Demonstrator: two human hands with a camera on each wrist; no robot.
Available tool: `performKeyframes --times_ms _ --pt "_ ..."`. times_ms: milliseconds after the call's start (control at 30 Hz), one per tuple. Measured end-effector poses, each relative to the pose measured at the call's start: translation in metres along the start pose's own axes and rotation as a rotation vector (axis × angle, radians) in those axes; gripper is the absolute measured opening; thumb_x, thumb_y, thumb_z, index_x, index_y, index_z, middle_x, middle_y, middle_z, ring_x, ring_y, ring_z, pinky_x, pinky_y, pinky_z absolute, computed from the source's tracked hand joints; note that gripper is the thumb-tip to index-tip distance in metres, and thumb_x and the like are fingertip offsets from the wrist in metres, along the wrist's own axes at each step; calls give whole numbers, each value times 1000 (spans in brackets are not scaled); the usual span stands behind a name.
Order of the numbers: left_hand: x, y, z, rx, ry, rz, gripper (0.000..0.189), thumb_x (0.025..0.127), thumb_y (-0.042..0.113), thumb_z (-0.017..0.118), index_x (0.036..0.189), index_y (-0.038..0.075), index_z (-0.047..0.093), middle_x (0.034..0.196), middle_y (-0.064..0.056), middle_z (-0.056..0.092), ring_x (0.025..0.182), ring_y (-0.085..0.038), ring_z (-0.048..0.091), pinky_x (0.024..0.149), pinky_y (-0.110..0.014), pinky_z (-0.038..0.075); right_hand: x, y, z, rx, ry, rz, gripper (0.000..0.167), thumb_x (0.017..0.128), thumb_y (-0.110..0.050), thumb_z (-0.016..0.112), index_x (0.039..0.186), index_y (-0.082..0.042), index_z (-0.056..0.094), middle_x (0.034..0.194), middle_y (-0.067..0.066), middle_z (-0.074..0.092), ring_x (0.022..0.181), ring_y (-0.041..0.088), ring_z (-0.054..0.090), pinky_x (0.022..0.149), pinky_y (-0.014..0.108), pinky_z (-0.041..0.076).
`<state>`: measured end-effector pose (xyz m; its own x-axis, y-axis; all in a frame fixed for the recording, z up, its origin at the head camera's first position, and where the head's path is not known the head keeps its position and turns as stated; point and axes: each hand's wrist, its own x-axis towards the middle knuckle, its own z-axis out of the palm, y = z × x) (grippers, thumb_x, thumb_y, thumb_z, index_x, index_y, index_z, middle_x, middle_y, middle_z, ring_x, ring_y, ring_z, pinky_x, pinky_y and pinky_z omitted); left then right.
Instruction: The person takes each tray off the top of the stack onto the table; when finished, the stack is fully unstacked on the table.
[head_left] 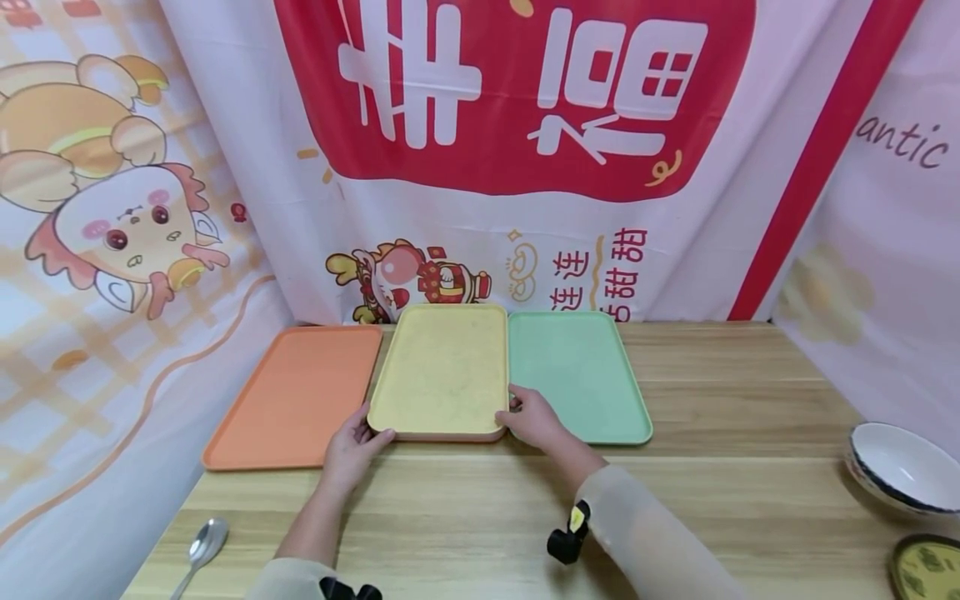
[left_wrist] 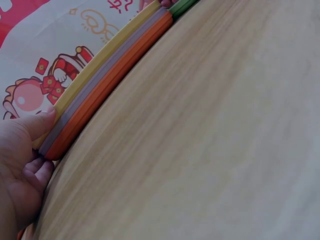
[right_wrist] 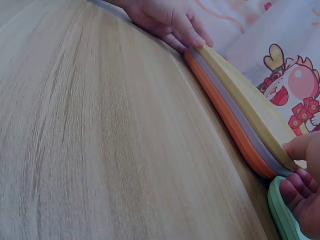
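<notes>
A yellow tray (head_left: 442, 367) tops a stack at the middle of the table's far side. Below it, the wrist views show a greyish-purple tray (left_wrist: 105, 70) and an orange tray (left_wrist: 110, 82). My left hand (head_left: 351, 454) grips the stack's near left corner, thumb on the yellow rim and fingers curled low at the side. At the near right corner my right hand (head_left: 534, 419) holds the stack, its thumb (right_wrist: 295, 147) on the yellow rim and its fingers curled beside the lower trays. Which trays the fingertips bear on is partly hidden.
Left of the stack lies another orange tray (head_left: 300, 400); a green tray (head_left: 577, 375) adjoins its right side. A metal spoon (head_left: 206, 546) lies at the near left. A white bowl (head_left: 907, 467) and a dark-rimmed green dish (head_left: 926, 567) stand at the right edge. Printed cloth (head_left: 465, 217) hangs behind.
</notes>
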<state>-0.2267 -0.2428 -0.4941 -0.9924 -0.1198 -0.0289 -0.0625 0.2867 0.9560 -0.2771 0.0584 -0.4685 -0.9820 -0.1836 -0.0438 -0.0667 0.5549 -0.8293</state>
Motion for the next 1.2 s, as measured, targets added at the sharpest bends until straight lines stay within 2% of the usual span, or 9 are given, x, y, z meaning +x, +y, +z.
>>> performKeyframes --times_ms 200,333,467,600,767,867,1000,1200 --pt "-1 2 0 -4 -3 0 82 91 16 70 153 -4 21 158 -29 20 146 -42 24 121 -44 29 -2 -4 0 117 30 40 67 84 -9 69 144 4 43 114 16 60 95 21 58 76 27 55" --pt "-2 3 0 -13 -1 -7 81 91 16 70 153 -4 22 158 -29 21 146 -42 25 122 -43 29 -4 -9 0 306 38 74 66 88 -6 63 148 1 37 121 23 61 89 20 64 78 28 61" --pt "-2 4 -1 -17 -2 -13 80 92 16 70 153 -4 22 159 -28 20 147 -41 24 121 -43 28 -6 -13 3 545 -9 114 67 93 -1 56 153 -2 26 122 29 59 76 17 62 76 31 64" --pt "-3 4 -1 -34 -1 -7 80 92 15 69 152 -5 22 158 -28 21 147 -40 24 121 -42 28 -7 -16 5 720 -36 146 68 96 2 50 156 -5 19 130 33 52 79 18 60 74 29 63" --pt "-1 4 0 -48 -2 0 81 90 14 71 152 -7 23 158 -28 23 147 -38 26 120 -39 29 -8 -19 3 749 -4 142 67 98 2 49 157 -8 19 137 33 48 86 20 63 70 27 62" --pt "0 3 1 -48 -19 -6 83 89 12 72 152 -6 20 159 -26 21 148 -37 24 121 -38 29 -11 -17 -3 749 14 137 66 97 3 49 156 -8 20 136 32 49 87 19 64 72 28 62" --pt "0 3 2 -32 -39 1 84 89 6 70 152 -7 18 159 -27 19 148 -39 23 121 -40 28 -16 -15 -19 755 16 122 65 98 2 49 156 -9 23 130 30 54 85 16 65 73 29 62" --pt "-1 2 -1 35 5 26 76 89 1 67 149 -13 23 154 -32 28 141 -44 33 118 -43 33 -29 -14 -54 760 -26 53 63 98 2 45 156 -5 20 129 31 52 83 12 66 79 30 63"
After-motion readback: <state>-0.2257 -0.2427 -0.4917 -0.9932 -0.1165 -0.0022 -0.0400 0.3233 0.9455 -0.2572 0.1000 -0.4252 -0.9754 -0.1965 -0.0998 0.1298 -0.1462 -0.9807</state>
